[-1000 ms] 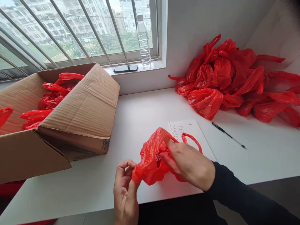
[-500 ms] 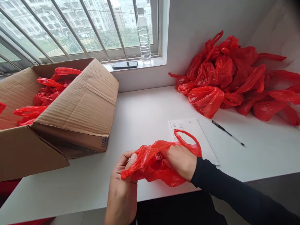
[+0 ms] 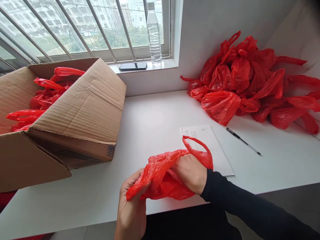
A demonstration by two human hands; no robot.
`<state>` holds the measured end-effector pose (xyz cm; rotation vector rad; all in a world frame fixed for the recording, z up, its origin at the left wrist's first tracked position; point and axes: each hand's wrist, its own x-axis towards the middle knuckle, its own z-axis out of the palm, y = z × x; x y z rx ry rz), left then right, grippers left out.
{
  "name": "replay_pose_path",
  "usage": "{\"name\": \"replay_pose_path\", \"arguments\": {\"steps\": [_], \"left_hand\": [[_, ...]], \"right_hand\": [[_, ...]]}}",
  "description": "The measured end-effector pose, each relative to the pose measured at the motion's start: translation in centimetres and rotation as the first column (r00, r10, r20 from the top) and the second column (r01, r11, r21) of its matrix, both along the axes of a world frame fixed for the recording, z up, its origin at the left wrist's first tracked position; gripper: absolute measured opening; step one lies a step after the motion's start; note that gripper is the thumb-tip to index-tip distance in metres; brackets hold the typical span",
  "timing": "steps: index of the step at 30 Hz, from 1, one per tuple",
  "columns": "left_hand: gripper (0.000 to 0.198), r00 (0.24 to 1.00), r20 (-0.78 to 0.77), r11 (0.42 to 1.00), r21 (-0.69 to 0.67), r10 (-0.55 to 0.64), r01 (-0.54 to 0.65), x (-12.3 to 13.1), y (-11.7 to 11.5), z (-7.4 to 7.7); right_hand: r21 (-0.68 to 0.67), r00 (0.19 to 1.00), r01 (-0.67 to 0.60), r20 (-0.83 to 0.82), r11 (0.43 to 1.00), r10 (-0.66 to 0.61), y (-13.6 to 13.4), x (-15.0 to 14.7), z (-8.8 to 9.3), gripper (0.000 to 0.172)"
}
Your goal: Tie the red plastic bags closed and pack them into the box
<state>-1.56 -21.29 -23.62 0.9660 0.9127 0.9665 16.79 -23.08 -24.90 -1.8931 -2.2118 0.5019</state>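
Note:
A thin red plastic bag (image 3: 160,180) is spread between my hands over the front of the white table. My left hand (image 3: 131,203) is closed on the bag's left side, the plastic pinched between thumb and fingers. My right hand (image 3: 191,173) reaches into the mouth of the bag. Its fingers are hidden by the red plastic, so whether they hold anything does not show. One handle loop of the bag stands up behind my right wrist, over a sheet of paper (image 3: 217,150) with handwritten columns.
At the left stands an open cardboard box (image 3: 82,103) holding red bags (image 3: 47,95). Several filled red bags (image 3: 240,76) are heaped at the back right, with a pen (image 3: 243,141) in front of them. A phone (image 3: 133,66) and a water bottle (image 3: 154,36) rest on the windowsill.
A small black-and-white printed patch that showed inside the bag is now out of sight. My right hand has shifted slightly left, still inside the bag; plastic now covers more of my left thumb.

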Motion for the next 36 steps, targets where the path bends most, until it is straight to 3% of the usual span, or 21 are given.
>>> {"name": "replay_pose_path", "arguments": {"steps": [3,5,9,13,16,21,25,29,32,36], "left_hand": [[0.015,0.973,0.025,0.971,-0.069,0.231,-0.229,0.1,-0.3,-0.2],[0.018,0.951,0.005,0.945,-0.117,0.309,-0.307,0.4,-0.4,-0.1],[0.021,0.959,0.001,0.942,-0.184,0.284,-0.279,1.0,-0.1,0.5],[0.016,0.932,-0.023,0.915,-0.184,0.361,-0.359,0.5,0.1,-0.1],[0.014,0.906,-0.039,0.883,-0.21,0.421,-0.419,0.0,0.0,-0.7],[0.014,0.904,0.028,0.871,-0.281,0.426,-0.402,0.2,0.2,-0.5],[0.016,0.907,0.049,0.867,-0.319,0.419,-0.383,0.4,0.4,-0.5],[0.013,0.893,0.034,0.858,-0.294,0.449,-0.42,0.5,0.4,-0.7],[0.009,0.9,0.014,0.874,-0.244,0.436,-0.42,0.5,0.3,-0.8],[0.007,0.904,-0.049,0.897,-0.112,0.424,-0.427,0.3,-0.2,-1.4]], "right_hand": [[0.028,0.995,0.069,0.069,0.997,-0.07,-0.2,-0.3,0.6,0.034],[0.009,0.991,0.128,0.036,0.992,-0.128,-0.3,-0.8,1.2,0.043],[-0.073,0.996,0.032,-0.082,0.997,-0.038,0.0,-1.5,1.1,0.047],[-0.077,0.999,-0.037,0.008,0.996,0.038,0.2,-1.2,-0.9,0.023],[-0.109,0.997,-0.047,0.06,0.993,0.054,0.2,-0.8,-1.8,0.018],[-0.042,0.993,-0.051,-0.105,0.998,0.047,-0.1,-0.6,-0.9,0.017],[-0.079,0.985,-0.022,-0.172,0.997,0.008,-0.3,-0.3,0.3,0.015],[-0.093,0.967,-0.055,-0.253,0.994,0.03,-0.8,0.5,1.0,0.024],[-0.115,0.989,-0.064,-0.14,0.991,0.048,-1.5,1.3,0.8,0.029],[-0.096,0.986,-0.166,-0.026,0.981,0.164,-2.0,1.6,0.0,0.027]]}}
